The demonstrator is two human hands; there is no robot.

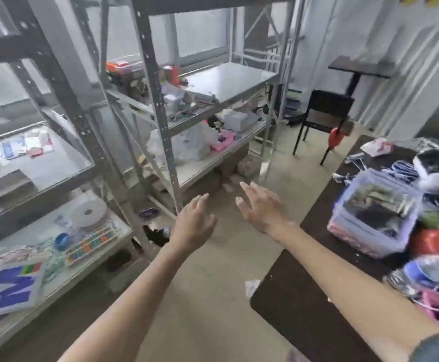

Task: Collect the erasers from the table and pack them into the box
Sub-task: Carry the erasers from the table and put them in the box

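Note:
Both my arms reach forward over the floor between the shelves and the table. My left hand [195,220] is open with relaxed fingers and holds nothing. My right hand [261,205] is open too, fingers spread, empty. The dark brown table [304,278] stands at the right, crowded with things. I cannot pick out any erasers or the box for them in this blurred view.
Grey metal shelving [161,105] with clutter stands ahead and to the left. A lower shelf holds a paint palette [90,244] and a tape roll [89,211]. On the table sits a clear plastic bin [375,212]. A black chair [325,118] stands behind.

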